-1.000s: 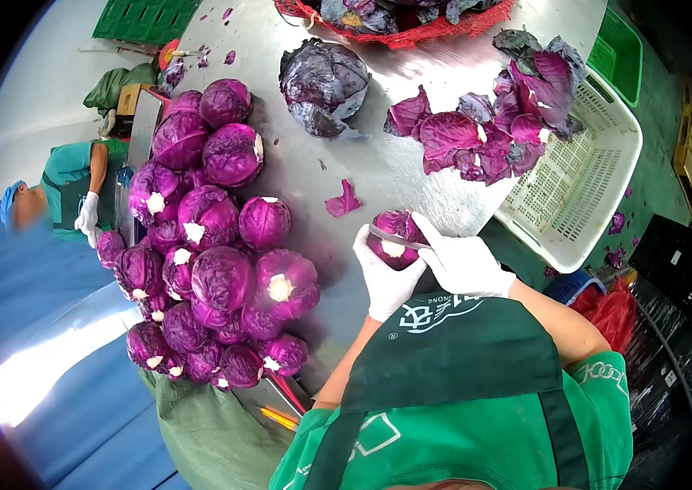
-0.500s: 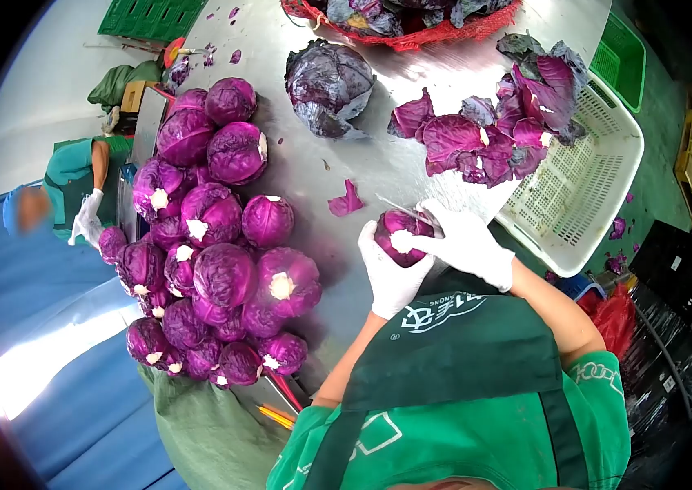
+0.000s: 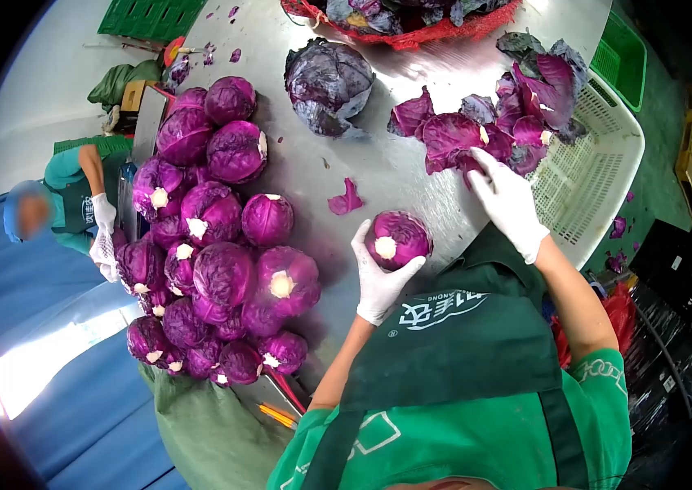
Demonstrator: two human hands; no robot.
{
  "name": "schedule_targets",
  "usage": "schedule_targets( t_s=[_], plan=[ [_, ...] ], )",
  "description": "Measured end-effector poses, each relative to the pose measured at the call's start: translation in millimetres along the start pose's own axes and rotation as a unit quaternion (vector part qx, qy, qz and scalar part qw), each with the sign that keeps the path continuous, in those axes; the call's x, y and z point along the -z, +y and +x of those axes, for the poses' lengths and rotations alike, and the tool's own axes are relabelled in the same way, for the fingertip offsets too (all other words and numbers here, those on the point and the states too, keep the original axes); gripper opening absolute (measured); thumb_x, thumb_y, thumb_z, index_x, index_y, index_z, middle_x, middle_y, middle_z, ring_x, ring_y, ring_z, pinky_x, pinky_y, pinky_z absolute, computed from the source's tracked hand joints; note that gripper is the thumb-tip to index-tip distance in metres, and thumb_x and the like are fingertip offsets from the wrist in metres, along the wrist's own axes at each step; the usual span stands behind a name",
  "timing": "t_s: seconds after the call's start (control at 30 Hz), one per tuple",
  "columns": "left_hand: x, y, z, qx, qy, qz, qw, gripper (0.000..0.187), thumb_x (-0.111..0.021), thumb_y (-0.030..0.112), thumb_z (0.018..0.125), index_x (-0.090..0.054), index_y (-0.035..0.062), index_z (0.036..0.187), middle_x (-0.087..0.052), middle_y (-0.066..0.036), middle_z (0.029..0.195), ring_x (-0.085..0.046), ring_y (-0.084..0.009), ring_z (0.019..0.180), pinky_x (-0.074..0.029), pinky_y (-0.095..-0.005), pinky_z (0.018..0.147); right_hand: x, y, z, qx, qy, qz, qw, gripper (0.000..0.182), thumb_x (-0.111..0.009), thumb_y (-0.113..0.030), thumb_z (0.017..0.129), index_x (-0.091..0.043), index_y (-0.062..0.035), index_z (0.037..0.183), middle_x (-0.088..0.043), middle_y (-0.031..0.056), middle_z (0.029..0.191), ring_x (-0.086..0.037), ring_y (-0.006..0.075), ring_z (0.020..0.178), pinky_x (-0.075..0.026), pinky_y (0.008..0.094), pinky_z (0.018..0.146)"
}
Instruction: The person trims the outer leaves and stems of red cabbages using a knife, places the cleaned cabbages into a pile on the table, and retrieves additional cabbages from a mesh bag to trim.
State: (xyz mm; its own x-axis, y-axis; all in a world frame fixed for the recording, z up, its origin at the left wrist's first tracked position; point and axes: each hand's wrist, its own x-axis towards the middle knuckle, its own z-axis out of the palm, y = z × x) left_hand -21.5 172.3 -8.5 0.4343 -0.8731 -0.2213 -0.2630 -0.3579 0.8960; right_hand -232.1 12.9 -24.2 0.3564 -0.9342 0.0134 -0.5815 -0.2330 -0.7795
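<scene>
Steel table (image 3: 395, 175), worn and reflective, running from near to far across the middle of the view, with green floor to the right. Left hand (image 3: 378, 278), white-gloved, closed around a trimmed red cabbage (image 3: 397, 238) held just above the near edge of the table, its white cut stem facing up. Right hand (image 3: 509, 200), white-gloved, fingers spread and empty, stretched to the far right and touching the near edge of a heap of loose leaves (image 3: 501, 114); the two hands are well apart. White crate (image 3: 587, 184), perforated, standing just right of the table beside that heap, some leaves overhanging its far rim. Pile of trimmed cabbages (image 3: 211, 237), many heads, stacked along the left side of the table. One untrimmed cabbage (image 3: 328, 86) with dark outer leaves, far centre. Single torn leaf (image 3: 346, 200) lying between the pile and the held head. Red net sack (image 3: 403, 20) of dark heads at the far edge. Another person (image 3: 68, 192) in green with white gloves, at the left beyond the pile.
</scene>
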Motion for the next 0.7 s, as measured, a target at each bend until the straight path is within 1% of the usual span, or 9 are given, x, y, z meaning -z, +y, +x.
schedule_targets(
  t_s=[0.07, 0.1, 0.2, 0.3, 0.4, 0.5, 0.53, 0.63, 0.7],
  plan=[
    [7.3, -12.8, -5.3, -0.068, -0.021, 0.106, 0.992, 0.107, -0.092, 0.028, 0.062, -0.027, 0.0052, 0.145, -0.030, -0.018, 0.141, -0.032, -0.0322, 0.135, -0.029, -0.0439, 0.115, 2.8, -31.4, -8.5, -0.031, -0.126, 0.028, 0.991, 0.064, -0.063, -0.047, 0.089, -0.051, -0.0086, 0.139, -0.068, 0.0209, 0.104, -0.067, 0.0342, 0.093, -0.051, 0.0429, 0.087],
    [8.8, -17.8, -10.2, -0.045, -0.021, 0.093, 0.994, 0.106, -0.091, 0.025, 0.065, -0.025, 0.0058, 0.146, -0.030, -0.017, 0.141, -0.035, -0.0311, 0.135, -0.034, -0.0431, 0.113, 4.6, -48.5, -10.8, -0.070, -0.238, 0.058, 0.967, 0.071, -0.064, -0.050, 0.088, -0.048, -0.0074, 0.142, -0.066, 0.0226, 0.112, -0.065, 0.0345, 0.100, -0.049, 0.0425, 0.092],
    [8.4, 14.8, -19.8, 0.089, -0.059, -0.223, 0.969, 0.092, -0.078, 0.008, 0.081, -0.018, 0.0078, 0.151, -0.032, -0.016, 0.144, -0.044, -0.0271, 0.131, -0.044, -0.0382, 0.107, -31.5, -49.0, -36.0, -0.015, -0.318, 0.115, 0.941, 0.079, -0.069, -0.048, 0.085, -0.041, -0.0049, 0.145, -0.059, 0.0240, 0.118, -0.062, 0.0365, 0.105, -0.047, 0.0426, 0.094],
    [11.1, 1.4, -21.0, 0.154, -0.005, -0.262, 0.953, 0.089, -0.075, 0.006, 0.083, -0.017, 0.0085, 0.151, -0.034, -0.017, 0.144, -0.046, -0.0265, 0.129, -0.043, -0.0384, 0.107, -36.2, -58.6, -40.0, -0.018, -0.374, 0.124, 0.919, 0.080, -0.071, -0.042, 0.084, -0.037, -0.0034, 0.146, -0.056, 0.0236, 0.114, -0.061, 0.0394, 0.104, -0.048, 0.0444, 0.093],
    [5.7, -5.7, -18.9, 0.136, 0.016, -0.229, 0.964, 0.088, -0.079, 0.011, 0.081, -0.022, 0.0064, 0.149, -0.037, -0.016, 0.140, -0.046, -0.0255, 0.128, -0.044, -0.0374, 0.106, -32.9, -58.4, -43.2, -0.017, -0.361, 0.113, 0.926, 0.080, -0.070, -0.038, 0.085, -0.034, -0.0020, 0.147, -0.055, 0.0247, 0.117, -0.060, 0.0400, 0.106, -0.047, 0.0448, 0.093],
    [1.6, -3.6, -19.8, 0.142, 0.033, -0.232, 0.962, 0.086, -0.082, 0.016, 0.080, -0.028, 0.0042, 0.146, -0.040, -0.015, 0.137, -0.047, -0.0244, 0.126, -0.043, -0.0363, 0.106, -28.6, -65.6, -47.3, -0.052, -0.333, 0.100, 0.936, 0.038, -0.061, -0.020, 0.087, -0.049, 0.0019, 0.115, -0.062, 0.0256, 0.094, -0.063, 0.0434, 0.089, -0.050, 0.0476, 0.081],
    [1.2, -8.5, -19.1, 0.137, 0.041, -0.209, 0.967, 0.086, -0.082, 0.015, 0.079, -0.028, 0.0042, 0.145, -0.040, -0.015, 0.137, -0.047, -0.0242, 0.126, -0.043, -0.0363, 0.106, -37.4, -61.7, -52.4, -0.004, -0.279, 0.061, 0.958, 0.017, -0.057, -0.013, 0.086, -0.050, -0.0009, 0.096, -0.062, 0.0232, 0.082, -0.062, 0.0429, 0.078, -0.050, 0.0484, 0.074],
    [0.0, -6.9, -14.6, 0.146, 0.051, -0.258, 0.954, 0.086, -0.083, 0.013, 0.078, -0.028, 0.0064, 0.145, -0.041, -0.014, 0.136, -0.047, -0.0245, 0.126, -0.044, -0.0377, 0.106, -32.2, -40.3, -39.2, 0.035, -0.167, 0.024, 0.985, 0.013, -0.057, -0.014, 0.086, -0.054, -0.0018, 0.087, -0.060, 0.0214, 0.082, -0.062, 0.0395, 0.075, -0.049, 0.0468, 0.070],
    [1.8, 13.1, -13.7, 0.124, 0.035, -0.298, 0.946, 0.087, -0.082, 0.010, 0.077, -0.029, 0.0095, 0.146, -0.040, -0.013, 0.137, -0.047, -0.0251, 0.126, -0.044, -0.0388, 0.107, -18.6, -7.7, -8.1, -0.067, -0.039, -0.003, 0.997, 0.019, -0.061, -0.019, 0.086, -0.057, -0.0024, 0.080, -0.058, 0.0189, 0.079, -0.061, 0.0358, 0.074, -0.049, 0.0442, 0.068]
  ],
)
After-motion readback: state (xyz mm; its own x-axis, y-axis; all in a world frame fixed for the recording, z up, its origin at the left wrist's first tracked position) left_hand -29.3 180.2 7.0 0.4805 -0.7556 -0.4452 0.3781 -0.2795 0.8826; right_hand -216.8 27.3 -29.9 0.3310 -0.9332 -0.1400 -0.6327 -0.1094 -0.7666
